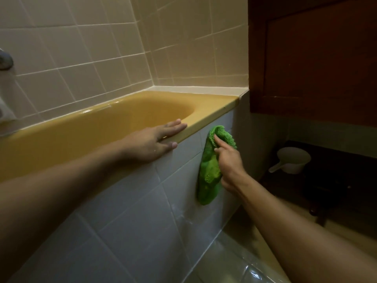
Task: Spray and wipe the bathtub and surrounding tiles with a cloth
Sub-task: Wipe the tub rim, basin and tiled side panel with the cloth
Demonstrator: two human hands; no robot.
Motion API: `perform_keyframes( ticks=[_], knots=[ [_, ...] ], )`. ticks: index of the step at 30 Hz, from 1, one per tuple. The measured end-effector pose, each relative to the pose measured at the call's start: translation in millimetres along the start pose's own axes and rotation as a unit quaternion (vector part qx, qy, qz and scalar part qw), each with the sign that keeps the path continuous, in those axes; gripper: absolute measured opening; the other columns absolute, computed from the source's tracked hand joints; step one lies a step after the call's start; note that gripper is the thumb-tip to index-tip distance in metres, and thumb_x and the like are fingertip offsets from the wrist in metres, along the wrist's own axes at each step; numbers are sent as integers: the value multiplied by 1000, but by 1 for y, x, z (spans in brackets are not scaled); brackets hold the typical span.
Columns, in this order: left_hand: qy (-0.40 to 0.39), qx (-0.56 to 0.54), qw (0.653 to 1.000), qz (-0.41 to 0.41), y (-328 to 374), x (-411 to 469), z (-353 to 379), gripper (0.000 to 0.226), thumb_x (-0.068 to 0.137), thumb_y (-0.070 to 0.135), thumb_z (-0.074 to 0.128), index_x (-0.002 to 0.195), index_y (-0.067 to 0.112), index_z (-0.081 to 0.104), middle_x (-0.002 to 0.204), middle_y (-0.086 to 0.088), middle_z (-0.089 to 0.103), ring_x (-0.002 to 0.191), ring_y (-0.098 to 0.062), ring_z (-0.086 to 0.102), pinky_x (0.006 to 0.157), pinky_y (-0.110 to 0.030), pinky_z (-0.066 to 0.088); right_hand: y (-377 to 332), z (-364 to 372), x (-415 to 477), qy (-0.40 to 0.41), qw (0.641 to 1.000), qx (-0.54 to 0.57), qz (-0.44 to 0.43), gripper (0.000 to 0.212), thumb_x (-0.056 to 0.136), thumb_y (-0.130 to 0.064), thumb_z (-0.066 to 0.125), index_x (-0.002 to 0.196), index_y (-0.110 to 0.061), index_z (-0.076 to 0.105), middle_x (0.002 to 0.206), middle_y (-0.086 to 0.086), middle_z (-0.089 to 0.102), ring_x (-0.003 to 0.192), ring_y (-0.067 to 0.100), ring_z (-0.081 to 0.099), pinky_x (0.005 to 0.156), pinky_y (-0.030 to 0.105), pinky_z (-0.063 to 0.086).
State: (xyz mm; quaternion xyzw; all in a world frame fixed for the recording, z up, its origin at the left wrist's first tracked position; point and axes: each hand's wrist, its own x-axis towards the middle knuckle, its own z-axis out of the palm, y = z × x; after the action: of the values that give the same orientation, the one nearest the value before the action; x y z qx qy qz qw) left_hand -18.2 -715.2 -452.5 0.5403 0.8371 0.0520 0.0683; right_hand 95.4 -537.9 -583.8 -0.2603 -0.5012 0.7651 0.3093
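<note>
Cloth point(209, 172) gripped by right hand point(228, 162) presses white tiles point(140, 203); flat left hand point(155, 140) rests on bathtub point(214, 106).

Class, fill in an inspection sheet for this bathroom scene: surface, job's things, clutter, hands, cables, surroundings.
Surface: white tiled tub front, faint streaks low down.
Job's things: yellow bathtub; green cloth pressed on the tub front; no spray bottle seen.
Clutter: white scoop low at right.
Hands: left hand flat on the tub rim; right hand holds the cloth.
Cables: nothing seen.
Surroundings: beige wall tiles, wooden cabinet, metal tap at left.
</note>
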Motion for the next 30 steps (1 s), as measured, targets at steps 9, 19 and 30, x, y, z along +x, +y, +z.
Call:
perform_keyframes(
  ticks=[9,19,30],
  knots=[
    [2,-13,1000,9,-3,13,1,71,84,60,40,151,60,15,162,34,5,154,-6,16,127,-43,17,-19,-38,10,-95,988,66,104,75,94,18,24,153,-25,42,127,10,64,112,31,65,81,45,59],
    [-1,-22,1000,-22,3,12,0,71,82,62,40,149,65,16,161,37,5,154,-9,19,125,-51,20,-41,-38,2,-161,968,75,176,87,72,18,21,152,-11,40,147,18,52,133,38,51,100,50,49],
    [5,-29,999,-28,7,6,-1,73,81,60,40,152,61,20,162,35,8,154,-12,21,124,-50,23,-31,-31,-1,-169,975,17,145,67,93,20,23,141,-13,55,136,20,59,115,32,63,87,44,59]
  ],
)
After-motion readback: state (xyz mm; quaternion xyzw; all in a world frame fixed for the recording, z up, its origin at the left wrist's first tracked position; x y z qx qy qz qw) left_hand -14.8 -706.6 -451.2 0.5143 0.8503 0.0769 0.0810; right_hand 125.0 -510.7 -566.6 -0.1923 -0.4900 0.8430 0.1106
